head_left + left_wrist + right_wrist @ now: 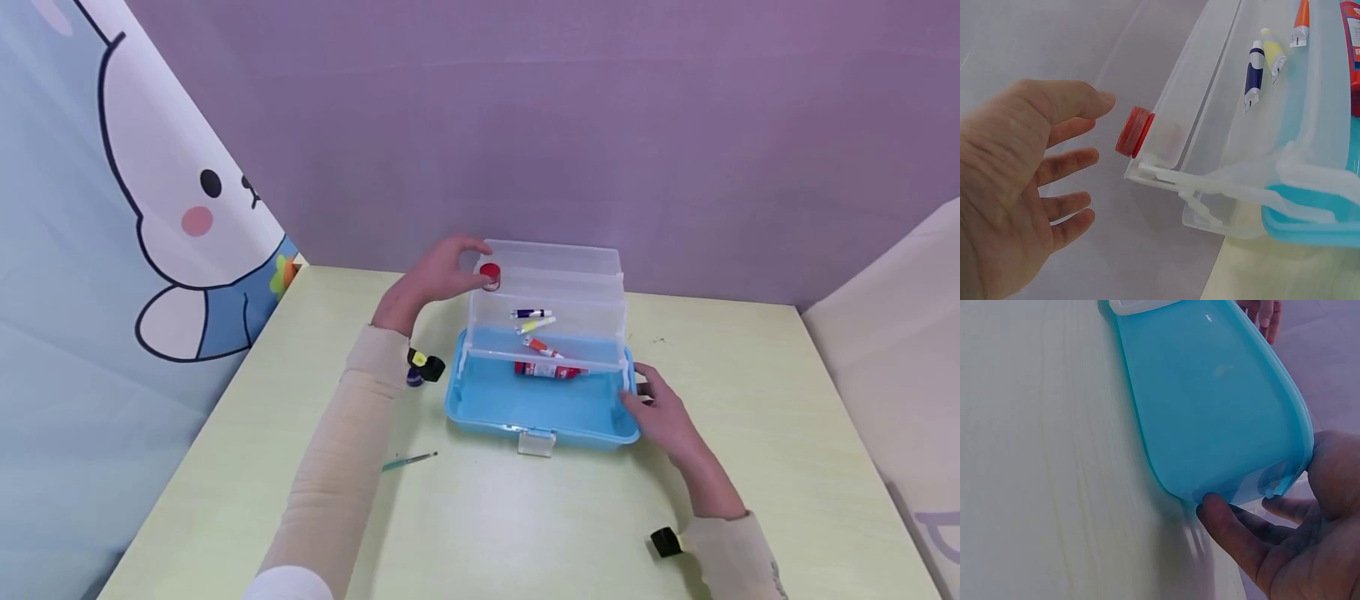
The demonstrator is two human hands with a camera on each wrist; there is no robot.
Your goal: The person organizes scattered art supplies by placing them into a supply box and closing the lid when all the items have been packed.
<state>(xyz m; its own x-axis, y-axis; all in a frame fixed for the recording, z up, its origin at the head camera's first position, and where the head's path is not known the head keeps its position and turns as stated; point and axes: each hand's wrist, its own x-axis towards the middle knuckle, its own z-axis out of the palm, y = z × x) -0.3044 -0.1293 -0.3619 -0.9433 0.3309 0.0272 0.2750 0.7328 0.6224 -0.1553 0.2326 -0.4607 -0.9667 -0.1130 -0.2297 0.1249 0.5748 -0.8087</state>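
A blue plastic storage box (487,400) with clear fold-out trays (607,321) stands open on the table. On the top tray, at its left end, is a small jar with a red lid (1135,131). My left hand (442,271) is beside that jar, thumb and fingers spread; the left wrist view shows a gap between them and the lid. Purple (1254,72), yellow (1274,53) and orange (1301,22) paint tubes lie in the trays. A red bottle (547,370) lies lower, in the box. My right hand (663,417) grips the box's right end.
A thin brush (411,461) lies on the table left of the box, partly behind my left sleeve. Near the left wrist is a small dark purple jar (415,378). A purple wall (525,125) rises behind the table.
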